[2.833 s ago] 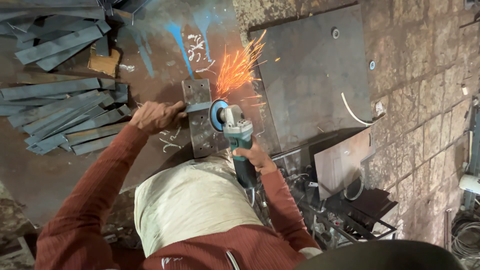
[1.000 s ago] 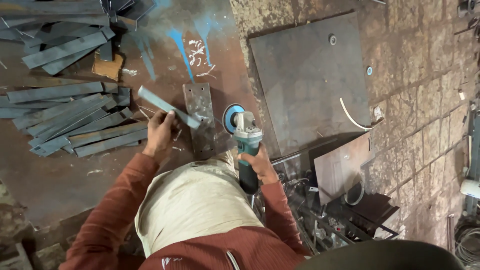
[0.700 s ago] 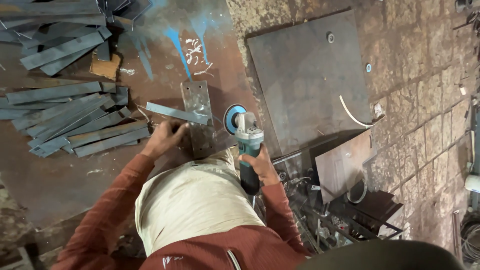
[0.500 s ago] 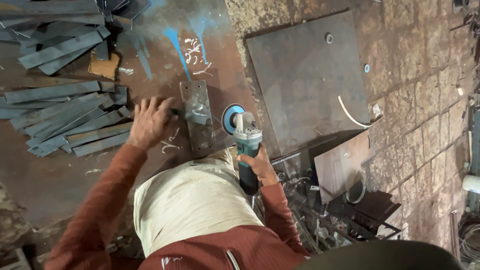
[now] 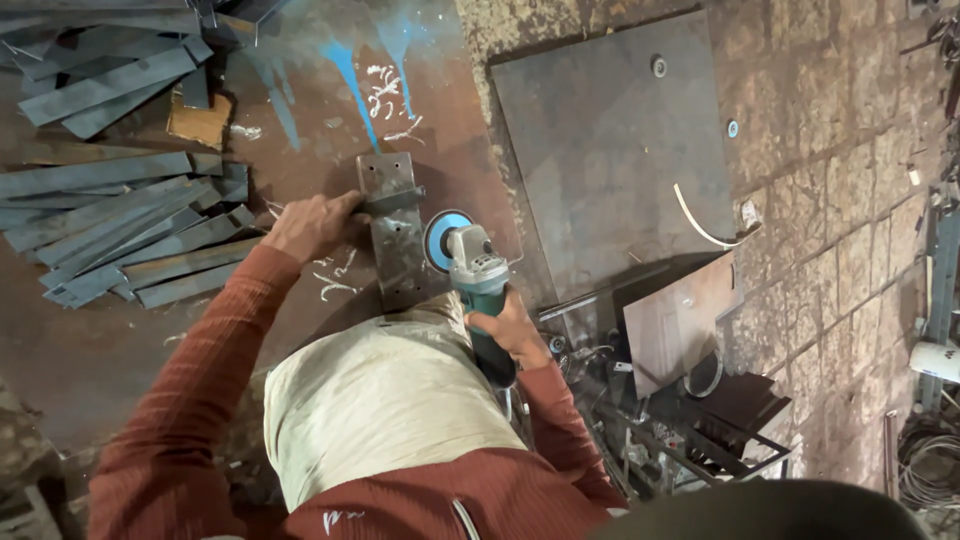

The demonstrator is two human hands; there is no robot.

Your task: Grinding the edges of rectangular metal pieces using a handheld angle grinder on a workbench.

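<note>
My left hand grips a short flat metal strip laid across a long grey steel plate with holes on the rusty floor sheet. My right hand holds a teal angle grinder by its body, with its blue disc just right of the plate. No sparks show. My knee in pale trousers fills the middle foreground.
A pile of flat grey metal strips lies to the left, with more at the top left. A large steel sheet lies to the right on stone paving. A dark metal frame and scrap sit at the lower right.
Sparks flew from the grinder at first, then stopped. My left hand lifted a strip from the plate, moved it left, and now holds a strip across the plate again.
</note>
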